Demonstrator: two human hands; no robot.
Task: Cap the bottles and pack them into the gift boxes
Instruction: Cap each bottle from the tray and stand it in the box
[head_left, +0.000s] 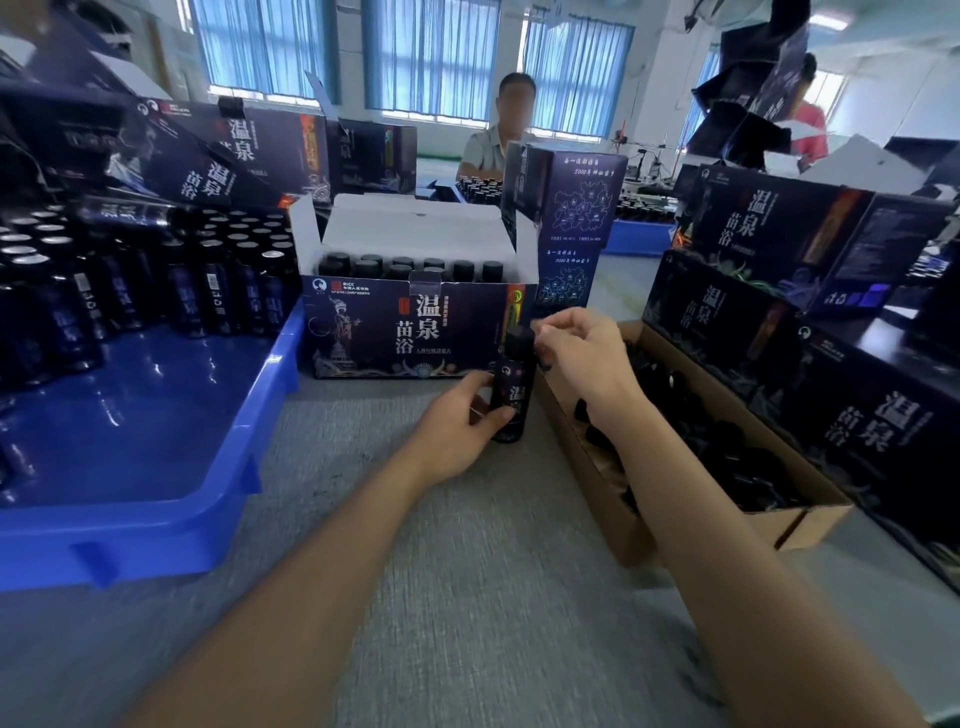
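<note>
The left hand (457, 415) is closed around the lower body of a dark bottle (511, 384), which stands upright on the grey table (415, 571) just in front of the open gift box (415, 332). The right hand (582, 353) has its fingers pinched at the black cap (519, 338) on top of this bottle. Inside the gift box stand 2 rows of capped bottles (410, 267), with its white flaps open. On the left, a blue plastic tray (156, 467) holds many uncapped bottles (130, 280) at its far side. On the right, a brown cardboard box (779, 525) is filled with loose black caps (727, 447). Closed gift boxes (805, 270) are stacked beside it.
</note>
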